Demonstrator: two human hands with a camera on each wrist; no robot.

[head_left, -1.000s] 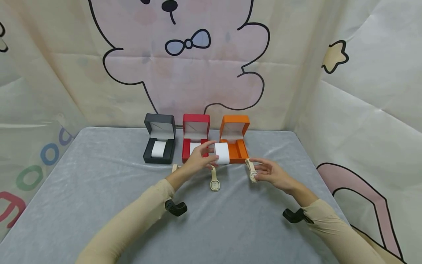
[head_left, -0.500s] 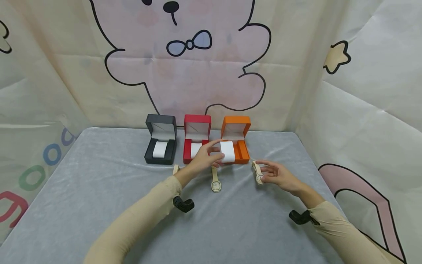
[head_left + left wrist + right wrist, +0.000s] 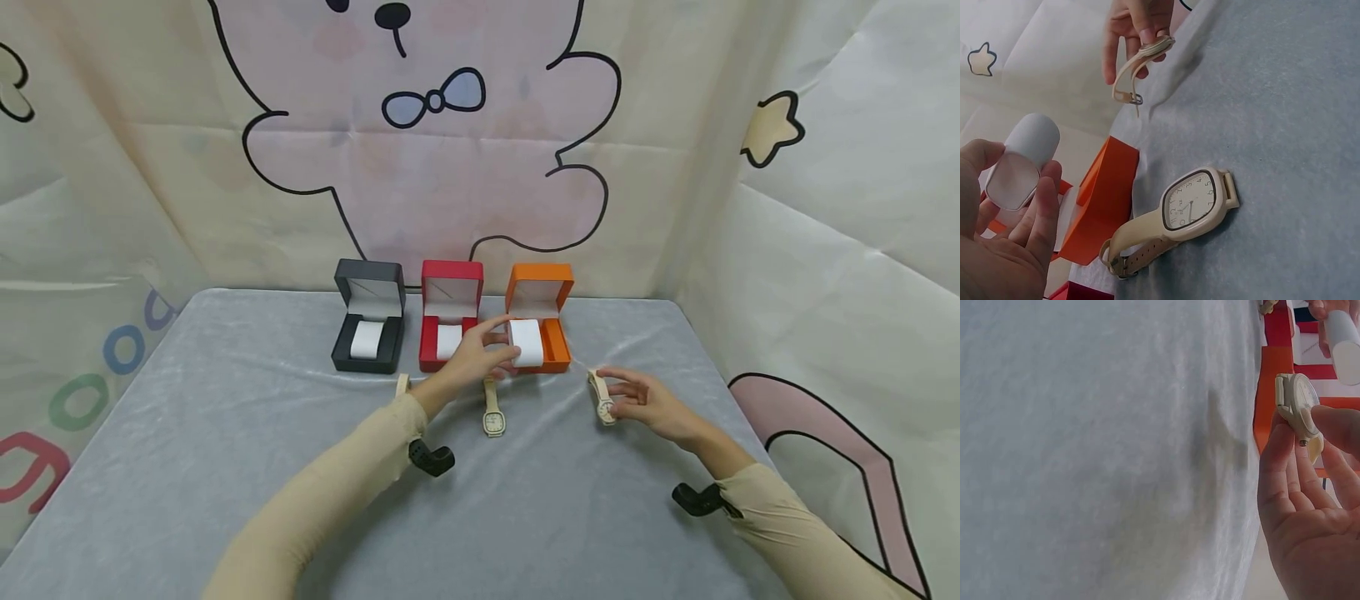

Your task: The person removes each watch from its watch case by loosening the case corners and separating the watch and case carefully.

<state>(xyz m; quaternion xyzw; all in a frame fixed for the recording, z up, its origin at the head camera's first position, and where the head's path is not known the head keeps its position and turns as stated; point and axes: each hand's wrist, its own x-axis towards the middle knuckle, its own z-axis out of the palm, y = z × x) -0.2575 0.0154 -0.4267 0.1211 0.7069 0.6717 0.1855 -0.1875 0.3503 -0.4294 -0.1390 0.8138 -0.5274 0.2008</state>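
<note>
My left hand point(image 3: 477, 357) grips a white watch cushion point(image 3: 527, 342) by its left end, above the front of the open orange watch box point(image 3: 556, 343). In the left wrist view, thumb and fingers curl round the near end of that cushion point(image 3: 1034, 147). Off to the right of the orange box, my right hand point(image 3: 651, 406) pinches a cream wristwatch point(image 3: 602, 398) by its case, its strap looping free. The right wrist view has the thumb on the face of this wristwatch point(image 3: 1300, 407). Another cream wristwatch point(image 3: 493, 419) with a squarish case lies on the table between the hands.
A black watch box point(image 3: 367, 343) and a red watch box point(image 3: 427, 342) stand open to the left, each with a white cushion inside. A further cream strap point(image 3: 402, 384) shows partly behind the left forearm. Grey cloth covers the table point(image 3: 525, 517).
My left hand has carried the white cushion rightward, from the orange box's left edge to over its front. My right hand has drawn the wristwatch further right, away from that box.
</note>
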